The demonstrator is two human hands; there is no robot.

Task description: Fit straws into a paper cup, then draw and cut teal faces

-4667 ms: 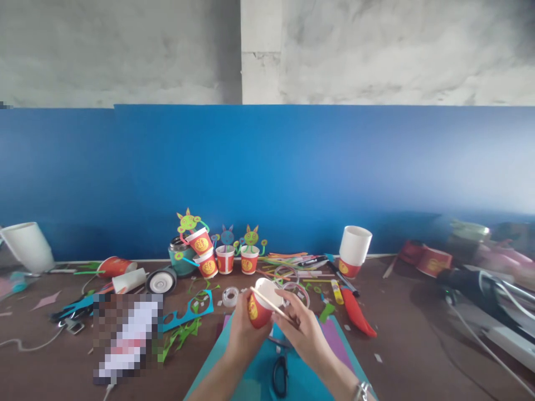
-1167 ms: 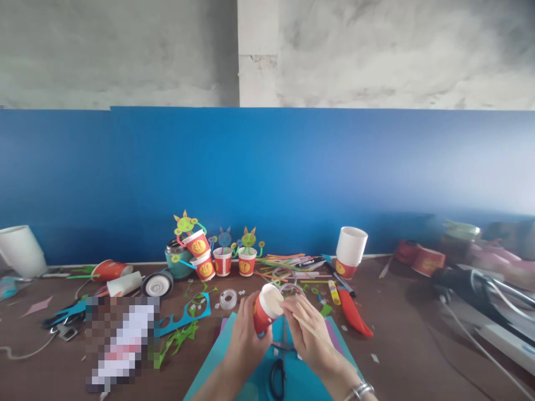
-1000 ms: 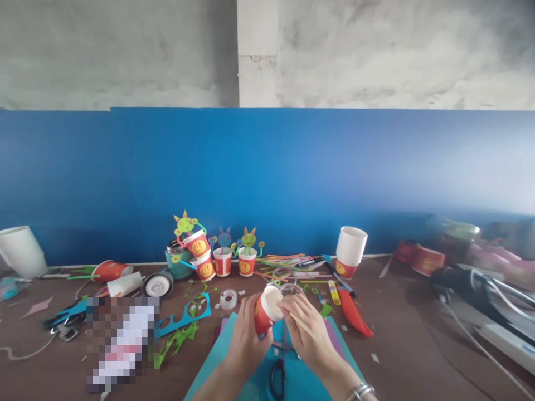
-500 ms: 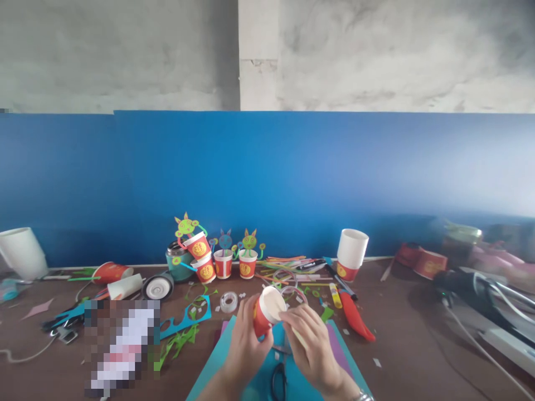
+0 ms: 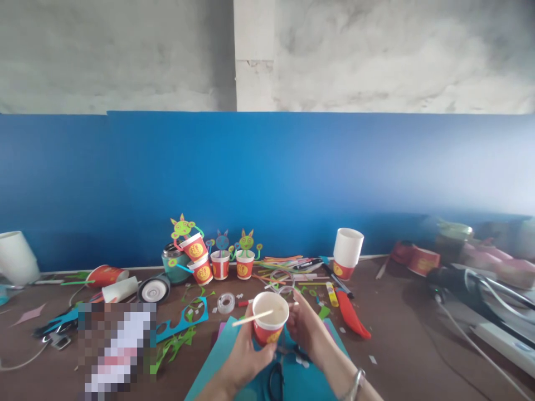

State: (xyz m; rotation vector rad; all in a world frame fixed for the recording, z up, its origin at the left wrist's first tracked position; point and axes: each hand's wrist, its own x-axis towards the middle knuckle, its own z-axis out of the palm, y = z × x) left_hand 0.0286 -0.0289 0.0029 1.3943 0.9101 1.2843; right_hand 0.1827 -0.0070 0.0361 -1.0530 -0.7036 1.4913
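My left hand [image 5: 246, 356] is wrapped round a red paper cup [image 5: 270, 322] with a white inside, held upright with its mouth toward me, low in the middle of the view. A thin wooden stick [image 5: 252, 318] lies across the cup's mouth and pokes out to the left. My right hand [image 5: 308, 329] is curled against the cup's right side, where the stick's other end is hidden. Under both hands lie a teal paper sheet [image 5: 217, 356] and black scissors [image 5: 276, 381].
Finished red cups with green paper animals [image 5: 217, 259] stand by the blue wall. A tape roll [image 5: 226, 303], a stack of white cups [image 5: 346, 253], paper strips and pens [image 5: 292, 264], a red cutter [image 5: 351, 314] and fallen cups [image 5: 108, 275] litter the brown table. Cables and tools [image 5: 472, 284] lie right.
The cup has turned from tilted on its side to upright. The stick, earlier in my right hand beside the cup, now crosses the cup's mouth and sticks out left.
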